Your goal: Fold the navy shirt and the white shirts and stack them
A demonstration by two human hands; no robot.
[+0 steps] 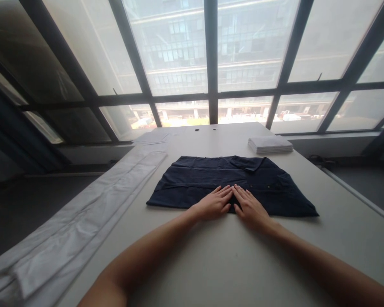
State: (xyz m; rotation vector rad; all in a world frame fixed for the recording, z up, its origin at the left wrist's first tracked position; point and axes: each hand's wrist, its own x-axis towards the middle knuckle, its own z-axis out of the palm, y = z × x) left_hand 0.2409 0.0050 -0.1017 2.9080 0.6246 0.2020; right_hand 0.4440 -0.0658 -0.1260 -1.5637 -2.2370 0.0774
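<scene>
A dark navy garment [208, 168], with a collar-like flap and small buttons toward its right side, lies folded flat across the white table [192, 260]. My left hand [213, 202] rests flat on the middle of its near edge, fingers stretched out. Beside it my right hand [248, 208] also lies flat on the cloth, fingers extended. The fingertips of both hands meet or nearly meet at the centre. Neither hand grips the fabric; both palms face down.
A long white cloth [83, 213] runs along the table's left edge. At the back right sits a stack of folded white cloth [270, 144]. Two small dark holes show near the far edge. Behind the table stand large windows with dark frames [213, 64].
</scene>
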